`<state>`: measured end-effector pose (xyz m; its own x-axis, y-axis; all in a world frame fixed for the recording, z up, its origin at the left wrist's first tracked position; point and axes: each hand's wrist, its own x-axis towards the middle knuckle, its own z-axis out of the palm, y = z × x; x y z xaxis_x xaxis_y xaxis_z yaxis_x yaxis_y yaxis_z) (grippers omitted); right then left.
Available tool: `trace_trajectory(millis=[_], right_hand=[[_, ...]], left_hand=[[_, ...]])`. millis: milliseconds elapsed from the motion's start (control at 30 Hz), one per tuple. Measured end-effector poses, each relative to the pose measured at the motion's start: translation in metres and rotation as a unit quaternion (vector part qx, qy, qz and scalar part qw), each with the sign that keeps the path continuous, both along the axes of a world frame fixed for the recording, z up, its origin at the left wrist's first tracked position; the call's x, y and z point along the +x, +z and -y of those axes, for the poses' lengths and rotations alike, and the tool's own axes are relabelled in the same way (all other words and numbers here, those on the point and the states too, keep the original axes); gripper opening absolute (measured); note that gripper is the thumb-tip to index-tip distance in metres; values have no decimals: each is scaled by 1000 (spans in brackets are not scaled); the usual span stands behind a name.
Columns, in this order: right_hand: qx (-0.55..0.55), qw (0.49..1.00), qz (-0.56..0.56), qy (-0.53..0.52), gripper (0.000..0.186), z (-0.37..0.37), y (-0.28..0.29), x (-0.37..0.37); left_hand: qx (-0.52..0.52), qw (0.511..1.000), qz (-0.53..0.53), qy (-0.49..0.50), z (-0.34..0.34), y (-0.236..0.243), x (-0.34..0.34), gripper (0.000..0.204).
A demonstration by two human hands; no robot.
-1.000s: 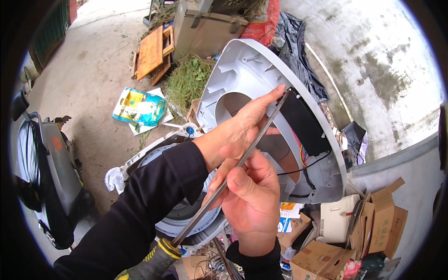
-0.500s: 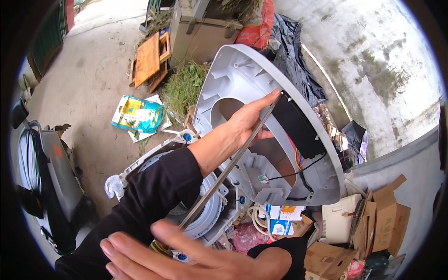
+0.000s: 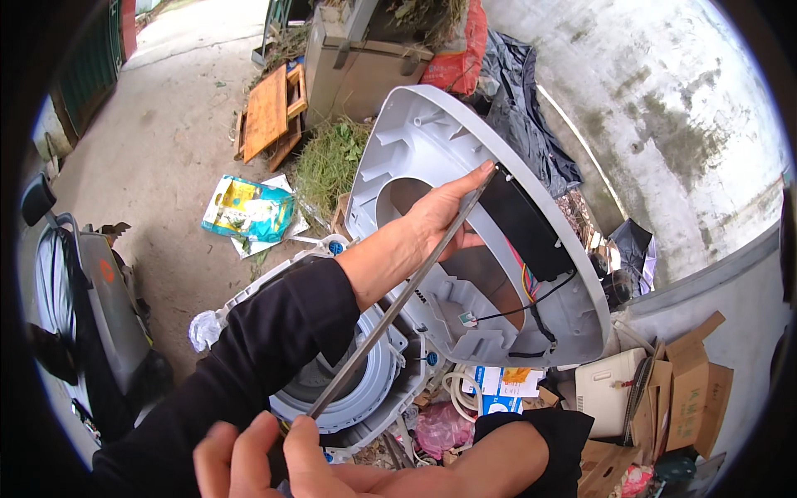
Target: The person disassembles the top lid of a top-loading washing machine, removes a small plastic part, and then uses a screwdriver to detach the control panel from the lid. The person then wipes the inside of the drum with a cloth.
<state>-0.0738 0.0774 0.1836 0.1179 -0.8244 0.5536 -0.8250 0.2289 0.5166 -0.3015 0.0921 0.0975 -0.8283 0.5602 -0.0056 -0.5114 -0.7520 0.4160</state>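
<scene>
My left hand (image 3: pixel 440 222) grips a grey plastic appliance cover (image 3: pixel 577 290), its thumb near the edge of a black control module (image 3: pixel 523 224). The cover is tilted up, its ribbed inside facing me. Coloured wires (image 3: pixel 529 282) run beside the module. A long metal screwdriver (image 3: pixel 390 314) slants across my left wrist, its tip by that thumb. Near the lower edge my right hand (image 3: pixel 315 465) has its fingers curled round the handle, which is mostly hidden. Below the cover stands the open top of a washing machine tub (image 3: pixel 353 398), partly covered by my left sleeve.
A scooter (image 3: pixel 100 307) stands at the left. Beyond the cover lie a teal and yellow bag (image 3: pixel 249 207), cut grass (image 3: pixel 334 158) and a wooden stool (image 3: pixel 267 112). Cardboard boxes (image 3: pixel 689 390) and a pale hose (image 3: pixel 457 394) are at the lower right, below a stained wall (image 3: pixel 664 108).
My right hand, spread and blurred before, now has its fingers curled round the screwdriver's handle. My left hand and the cover have hardly moved.
</scene>
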Motion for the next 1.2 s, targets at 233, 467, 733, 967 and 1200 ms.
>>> trace_trajectory(millis=[233,467,733,967,1200], right_hand=[[3,997,79,5,57,-4,-14,22],[-32,998,8,-49,30,0,-8,14],[110,982,149,-22,33,-19,18,20],[-22,998,-53,-28,16,-8,-1,4],[-103,989,-108,-19,47,4,-22,-15]], left_hand=[[-15,1000,-5,-5,0,-6,-3,52],[-19,1000,-7,-5,8,-12,-4,54],[-10,1000,12,3,-4,-2,-5,38],[-16,1000,-1,2,2,-8,-4,47],[-28,1000,-8,-4,-3,-1,-4,45]])
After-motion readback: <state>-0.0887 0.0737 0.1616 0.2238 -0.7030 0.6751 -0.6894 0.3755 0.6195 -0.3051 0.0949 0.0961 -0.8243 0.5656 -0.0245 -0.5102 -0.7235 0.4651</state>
